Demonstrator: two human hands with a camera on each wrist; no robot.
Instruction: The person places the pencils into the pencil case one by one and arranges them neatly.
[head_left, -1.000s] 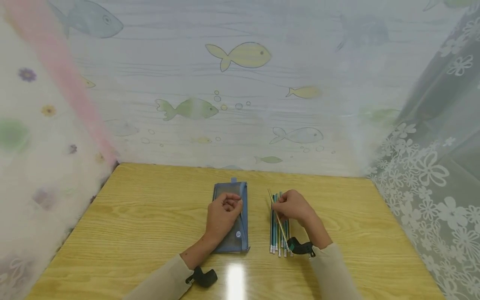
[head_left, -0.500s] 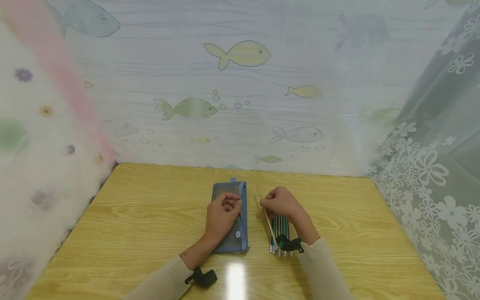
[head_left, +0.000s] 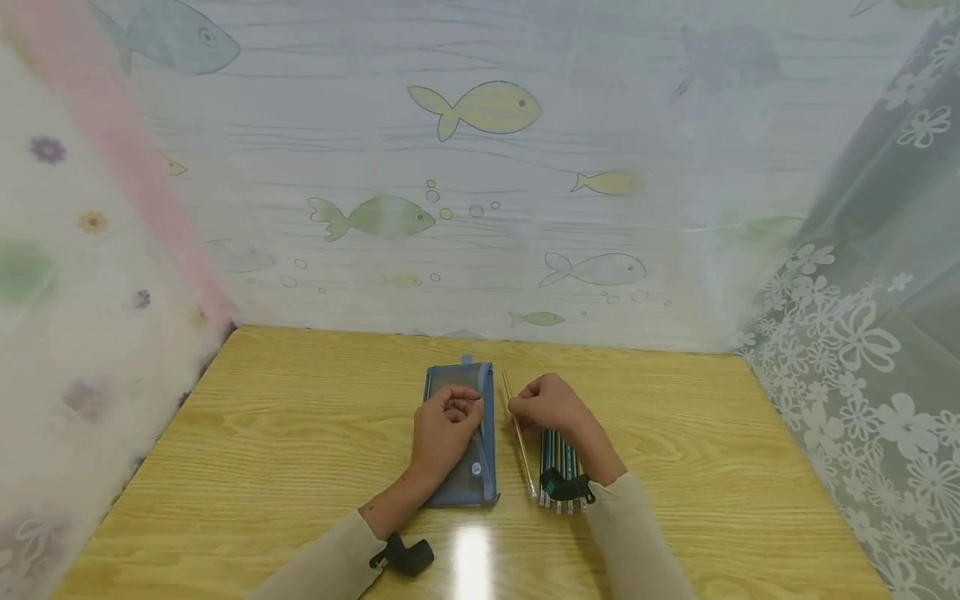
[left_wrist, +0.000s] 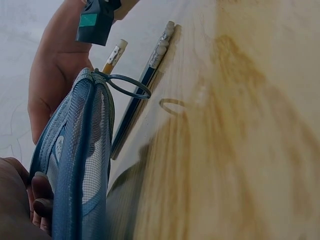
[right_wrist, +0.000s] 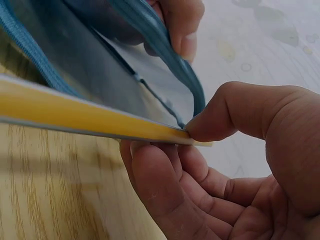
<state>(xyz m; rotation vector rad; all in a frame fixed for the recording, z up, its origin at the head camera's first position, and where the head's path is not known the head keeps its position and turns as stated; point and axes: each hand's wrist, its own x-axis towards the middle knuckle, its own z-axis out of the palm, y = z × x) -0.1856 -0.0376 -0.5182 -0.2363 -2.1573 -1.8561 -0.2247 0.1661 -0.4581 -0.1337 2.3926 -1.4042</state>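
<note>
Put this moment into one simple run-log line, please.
Left hand: holds pouch open | Right hand: pinches yellow pencil beside pouch | Other pencils: side by side on table

No word, number or brand can be read. The blue-grey rectangular mesh zip pouch (head_left: 486, 442) carries a small round white label (head_left: 476, 469) beside its zipped edge, towards the end nearer the person; its dark marks are too small to make out. To the right of the pouch, a black plastic wrist camera (head_left: 564, 485) bears a green rectangular sticker (left_wrist: 88, 20) with nothing legible on it.
</note>
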